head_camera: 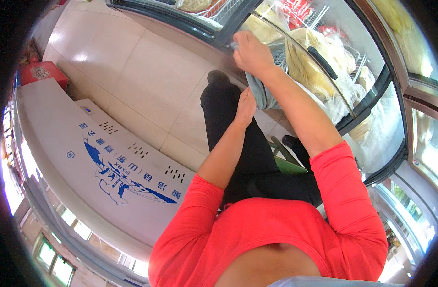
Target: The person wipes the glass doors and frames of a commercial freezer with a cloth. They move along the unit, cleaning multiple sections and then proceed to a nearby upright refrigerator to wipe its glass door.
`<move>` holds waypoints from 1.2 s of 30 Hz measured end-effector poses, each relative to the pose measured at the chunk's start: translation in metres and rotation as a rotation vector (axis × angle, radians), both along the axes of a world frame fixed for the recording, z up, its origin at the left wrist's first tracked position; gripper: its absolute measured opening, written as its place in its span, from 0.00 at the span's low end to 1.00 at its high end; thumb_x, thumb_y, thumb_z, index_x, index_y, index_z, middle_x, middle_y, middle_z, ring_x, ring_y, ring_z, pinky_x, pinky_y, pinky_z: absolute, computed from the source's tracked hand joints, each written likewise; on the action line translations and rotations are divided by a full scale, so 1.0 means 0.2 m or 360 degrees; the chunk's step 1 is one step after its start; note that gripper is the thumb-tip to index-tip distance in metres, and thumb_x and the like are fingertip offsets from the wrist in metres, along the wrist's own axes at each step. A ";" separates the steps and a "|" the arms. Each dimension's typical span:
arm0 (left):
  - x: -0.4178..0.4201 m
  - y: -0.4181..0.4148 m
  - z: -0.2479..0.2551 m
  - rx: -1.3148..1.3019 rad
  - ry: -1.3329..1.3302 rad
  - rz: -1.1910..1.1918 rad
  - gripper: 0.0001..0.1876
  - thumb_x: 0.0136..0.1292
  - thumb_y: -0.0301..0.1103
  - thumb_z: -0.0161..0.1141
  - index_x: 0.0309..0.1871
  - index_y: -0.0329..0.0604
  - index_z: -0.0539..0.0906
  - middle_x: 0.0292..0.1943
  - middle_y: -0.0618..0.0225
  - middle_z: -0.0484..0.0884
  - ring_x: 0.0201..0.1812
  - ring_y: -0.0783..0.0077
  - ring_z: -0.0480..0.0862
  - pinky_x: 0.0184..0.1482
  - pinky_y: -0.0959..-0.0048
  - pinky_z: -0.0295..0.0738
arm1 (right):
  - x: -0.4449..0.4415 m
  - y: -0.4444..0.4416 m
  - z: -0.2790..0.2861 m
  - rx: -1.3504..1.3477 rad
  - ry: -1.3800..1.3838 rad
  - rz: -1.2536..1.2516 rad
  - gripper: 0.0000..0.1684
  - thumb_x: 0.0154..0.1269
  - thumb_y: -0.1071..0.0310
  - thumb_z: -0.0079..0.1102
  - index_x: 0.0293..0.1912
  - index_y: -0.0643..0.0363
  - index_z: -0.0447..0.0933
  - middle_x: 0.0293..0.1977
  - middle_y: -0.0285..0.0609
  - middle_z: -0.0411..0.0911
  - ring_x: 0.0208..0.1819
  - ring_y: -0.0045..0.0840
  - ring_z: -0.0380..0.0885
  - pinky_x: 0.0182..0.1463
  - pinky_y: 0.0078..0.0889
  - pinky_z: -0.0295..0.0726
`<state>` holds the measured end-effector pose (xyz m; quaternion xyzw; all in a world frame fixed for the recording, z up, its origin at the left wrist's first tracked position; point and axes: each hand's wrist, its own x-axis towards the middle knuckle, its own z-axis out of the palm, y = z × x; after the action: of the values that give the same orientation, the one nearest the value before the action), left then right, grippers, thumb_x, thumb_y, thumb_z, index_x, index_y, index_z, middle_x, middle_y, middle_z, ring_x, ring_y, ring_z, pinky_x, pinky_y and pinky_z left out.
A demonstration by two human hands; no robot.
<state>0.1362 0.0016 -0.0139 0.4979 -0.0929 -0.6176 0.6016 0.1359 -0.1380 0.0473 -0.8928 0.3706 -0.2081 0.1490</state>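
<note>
A grey cloth (260,93) hangs at the near side of a glass-topped display freezer (228,37). My right hand (253,52) is closed on the upper part of the cloth, at the frame corner of the glass lid (312,50); a bit of grey shows past the fingers. Lower down, my left hand (246,107) grips the cloth's edge above my knee, its fingertips partly hidden. The lid carries a black handle (323,62). Under the glass lie clear plastic bags of pale yellow food (308,57), red packets (297,12) and wire baskets (280,57).
A white chest freezer (61,150) with blue printing and vent slots stands to my left. A red box (43,74) sits beyond it. Tiled floor (151,71) runs between the two freezers. Something green, perhaps a stool (289,165), shows beneath my legs.
</note>
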 end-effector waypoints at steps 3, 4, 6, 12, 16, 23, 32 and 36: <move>0.01 -0.01 -0.03 0.0041 0.0059 -0.0057 0.18 0.75 0.39 0.39 0.53 0.35 0.75 0.42 0.73 0.79 0.39 0.82 0.74 0.44 0.81 0.69 | 0.00 -0.02 -0.02 -0.0079 -0.0057 0.0058 0.14 0.53 0.68 0.55 0.41 0.58 0.70 0.36 0.48 0.72 0.41 0.45 0.75 0.43 0.44 0.78; 0.00 -0.01 -0.02 0.0014 0.0110 -0.0039 0.18 0.75 0.39 0.39 0.53 0.35 0.75 0.43 0.73 0.79 0.40 0.82 0.74 0.44 0.81 0.69 | -0.01 -0.03 -0.04 -0.0141 -0.0107 0.0080 0.14 0.53 0.68 0.55 0.42 0.58 0.70 0.36 0.48 0.72 0.42 0.45 0.75 0.44 0.44 0.77; 0.01 -0.01 -0.03 -0.0042 0.0173 -0.0040 0.19 0.75 0.40 0.40 0.54 0.35 0.75 0.46 0.72 0.79 0.43 0.80 0.75 0.48 0.79 0.68 | -0.01 -0.05 -0.08 -0.0263 -0.0208 0.0128 0.14 0.53 0.68 0.55 0.42 0.58 0.70 0.36 0.49 0.71 0.43 0.44 0.74 0.45 0.43 0.76; 0.02 -0.01 -0.02 -0.0042 0.0232 -0.0061 0.19 0.74 0.41 0.43 0.56 0.34 0.74 0.50 0.70 0.79 0.49 0.78 0.76 0.54 0.76 0.68 | 0.00 -0.03 -0.06 -0.0160 -0.0111 0.0103 0.08 0.53 0.73 0.56 0.36 0.58 0.74 0.34 0.45 0.72 0.39 0.41 0.73 0.43 0.42 0.76; 0.02 -0.02 -0.01 -0.0001 0.0252 -0.0027 0.18 0.73 0.38 0.43 0.55 0.34 0.75 0.49 0.70 0.79 0.49 0.79 0.77 0.53 0.78 0.69 | 0.01 -0.03 -0.06 -0.0313 0.0047 0.0209 0.06 0.52 0.72 0.57 0.34 0.57 0.77 0.33 0.43 0.72 0.39 0.38 0.74 0.42 0.38 0.77; 0.03 -0.04 0.02 0.0199 0.0194 -0.0091 0.17 0.73 0.36 0.43 0.53 0.33 0.76 0.47 0.71 0.80 0.46 0.79 0.78 0.51 0.79 0.70 | 0.01 0.04 0.06 -0.0124 0.0540 0.0188 0.10 0.54 0.72 0.56 0.39 0.55 0.78 0.37 0.44 0.72 0.44 0.38 0.74 0.43 0.38 0.80; 0.04 -0.03 0.03 0.0143 0.0275 -0.0044 0.16 0.73 0.35 0.44 0.52 0.34 0.77 0.45 0.71 0.81 0.45 0.79 0.79 0.49 0.79 0.71 | 0.08 -0.03 0.04 0.0212 0.0403 -0.0087 0.09 0.59 0.65 0.54 0.33 0.62 0.77 0.35 0.52 0.79 0.40 0.44 0.80 0.42 0.45 0.80; 0.04 -0.03 0.00 0.0106 0.0292 -0.0003 0.16 0.73 0.35 0.42 0.53 0.34 0.77 0.46 0.70 0.81 0.45 0.79 0.79 0.49 0.78 0.71 | 0.12 -0.06 0.00 0.0463 0.0452 -0.0401 0.13 0.57 0.59 0.58 0.36 0.59 0.76 0.35 0.52 0.80 0.40 0.47 0.79 0.45 0.43 0.78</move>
<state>0.1438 -0.0036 -0.0132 0.4589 -0.0172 -0.6640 0.5901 0.1601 -0.1495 0.0470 -0.8290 0.5224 -0.0418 0.1953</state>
